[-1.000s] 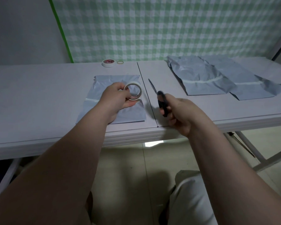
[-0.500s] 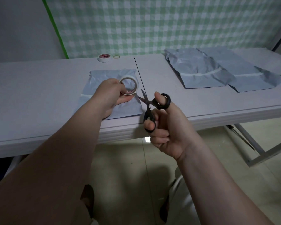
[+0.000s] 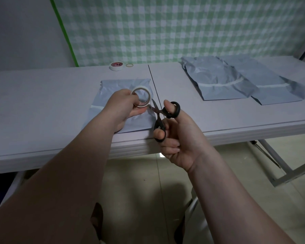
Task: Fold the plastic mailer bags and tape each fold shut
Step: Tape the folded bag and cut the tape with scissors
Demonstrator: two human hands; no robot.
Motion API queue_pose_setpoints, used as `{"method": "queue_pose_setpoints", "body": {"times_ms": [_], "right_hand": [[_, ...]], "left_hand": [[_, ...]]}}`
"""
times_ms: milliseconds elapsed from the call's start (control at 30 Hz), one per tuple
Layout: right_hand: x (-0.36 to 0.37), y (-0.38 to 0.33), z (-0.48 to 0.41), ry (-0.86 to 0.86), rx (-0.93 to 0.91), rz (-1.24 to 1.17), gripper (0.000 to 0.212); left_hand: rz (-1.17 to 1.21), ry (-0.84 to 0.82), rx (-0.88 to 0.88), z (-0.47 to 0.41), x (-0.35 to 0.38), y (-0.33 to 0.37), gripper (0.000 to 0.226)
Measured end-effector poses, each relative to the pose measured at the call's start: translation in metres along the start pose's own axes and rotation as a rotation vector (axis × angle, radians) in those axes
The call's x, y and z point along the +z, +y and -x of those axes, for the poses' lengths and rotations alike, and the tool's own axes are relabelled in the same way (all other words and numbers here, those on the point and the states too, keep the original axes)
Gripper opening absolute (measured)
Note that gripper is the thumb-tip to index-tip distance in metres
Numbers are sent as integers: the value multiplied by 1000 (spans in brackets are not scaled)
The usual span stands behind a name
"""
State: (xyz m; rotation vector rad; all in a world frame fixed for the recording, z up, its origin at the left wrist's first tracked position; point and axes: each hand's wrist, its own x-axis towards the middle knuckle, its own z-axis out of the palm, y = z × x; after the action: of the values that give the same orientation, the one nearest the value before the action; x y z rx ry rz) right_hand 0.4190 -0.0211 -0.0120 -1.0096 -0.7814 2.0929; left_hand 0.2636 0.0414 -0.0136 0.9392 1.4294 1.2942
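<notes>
A folded grey mailer bag (image 3: 113,88) lies flat on the white table (image 3: 42,106) in front of me. Above it my left hand (image 3: 123,106) grips a white roll of tape (image 3: 141,96). My right hand (image 3: 176,138) holds black scissors (image 3: 163,118), thumb in one loop, fingers in the other. The blades point up and left, and their tips reach the underside of the roll. Two more grey mailer bags (image 3: 217,80) lie overlapping at the back right of the table.
A second tape roll with a red core (image 3: 116,66) and a rubber band (image 3: 129,64) sit at the table's back edge near the checked wall. A seam (image 3: 152,80) splits the tabletop. The table's metal legs (image 3: 278,164) stand at the right, over the tiled floor.
My right hand turned the scissors so the blades point at the tape, then brought them in under the roll. My left hand kept the roll over the bag.
</notes>
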Motion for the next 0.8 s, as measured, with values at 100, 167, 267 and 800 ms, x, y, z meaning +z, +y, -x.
{"method": "queue_pose_setpoints", "body": {"times_ms": [100, 167, 267, 800], "right_hand": [[3, -3, -5, 12, -11, 20, 43], [3, -4, -7, 22, -14, 34, 44], [3, -4, -8, 32, -28, 64, 41], [3, 1, -8, 70, -87, 157, 30]], "left_hand": [[-4, -3, -5, -1, -1, -1, 18], [-6, 1, -13, -2, -1, -2, 17], [-15, 2, -21, -4, -1, -3, 17], [-29, -14, -25, -8, -2, -5, 18]]}}
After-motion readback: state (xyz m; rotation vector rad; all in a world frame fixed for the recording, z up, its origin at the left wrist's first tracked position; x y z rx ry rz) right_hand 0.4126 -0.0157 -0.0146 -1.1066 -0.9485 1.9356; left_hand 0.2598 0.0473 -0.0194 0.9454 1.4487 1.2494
